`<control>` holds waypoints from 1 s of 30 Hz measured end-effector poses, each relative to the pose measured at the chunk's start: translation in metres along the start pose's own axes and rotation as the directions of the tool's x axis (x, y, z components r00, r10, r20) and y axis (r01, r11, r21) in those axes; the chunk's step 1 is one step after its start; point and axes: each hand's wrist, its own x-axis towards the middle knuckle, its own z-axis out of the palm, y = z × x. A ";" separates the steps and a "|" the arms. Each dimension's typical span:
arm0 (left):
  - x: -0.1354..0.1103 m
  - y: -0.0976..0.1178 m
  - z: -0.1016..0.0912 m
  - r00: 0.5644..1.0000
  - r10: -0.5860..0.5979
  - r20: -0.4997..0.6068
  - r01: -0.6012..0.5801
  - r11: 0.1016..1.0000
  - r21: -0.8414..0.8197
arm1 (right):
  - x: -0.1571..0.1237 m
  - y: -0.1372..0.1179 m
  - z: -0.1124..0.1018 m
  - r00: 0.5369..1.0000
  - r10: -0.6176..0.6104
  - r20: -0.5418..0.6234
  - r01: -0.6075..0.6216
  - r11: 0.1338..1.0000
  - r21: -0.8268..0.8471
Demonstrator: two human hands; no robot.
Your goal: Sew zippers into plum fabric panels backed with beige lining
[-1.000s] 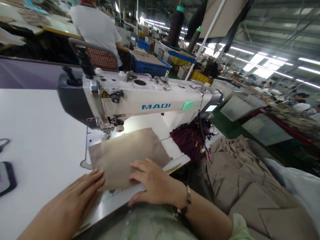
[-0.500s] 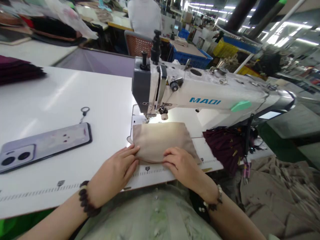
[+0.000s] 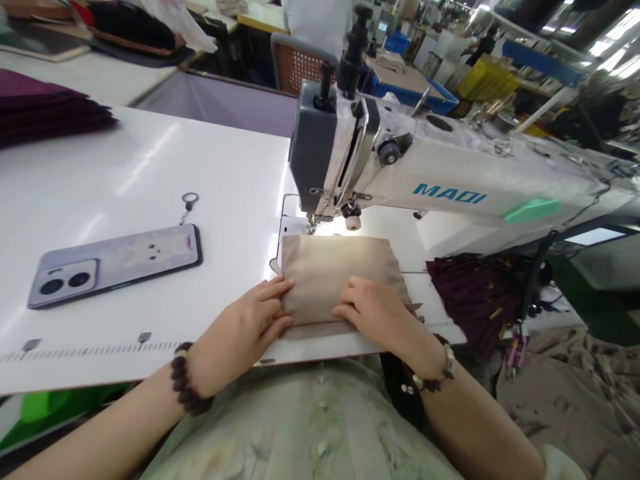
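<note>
A beige fabric piece [image 3: 335,267] lies flat on the white table [image 3: 150,173], its far edge under the needle of a white MAQI sewing machine [image 3: 450,180]. My left hand [image 3: 245,330] rests on the fabric's near left edge, fingers stretched flat. My right hand [image 3: 380,313] presses on the near right part, fingers flat and together. Neither hand grips anything.
A phone in a pale case [image 3: 115,263] with a key ring lies left of the machine. Dark purple fabric [image 3: 45,113] is stacked at the far left; more purple pieces [image 3: 475,293] hang at the right. Beige pieces [image 3: 575,393] are heaped lower right. A person sits on a chair [image 3: 300,60] behind.
The view has swung left and down, bringing the phone into sight. The fabric has slid up to the needle, and both hands have followed to its near edge.
</note>
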 end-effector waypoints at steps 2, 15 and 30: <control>0.001 0.000 0.001 1.000 -0.010 -0.019 0.010 1.000 0.001 | 0.005 -0.001 -0.001 1.000 -0.007 0.017 0.008 0.998 -0.058; -0.004 0.000 0.000 0.966 0.255 0.043 -0.252 0.890 0.381 | 0.005 -0.005 0.014 0.992 -0.112 -0.049 0.106 0.988 -0.109; 0.070 -0.018 -0.006 0.971 0.205 0.121 -0.238 0.811 0.535 | 0.047 0.009 0.015 0.903 -0.369 -0.218 0.284 0.897 -0.338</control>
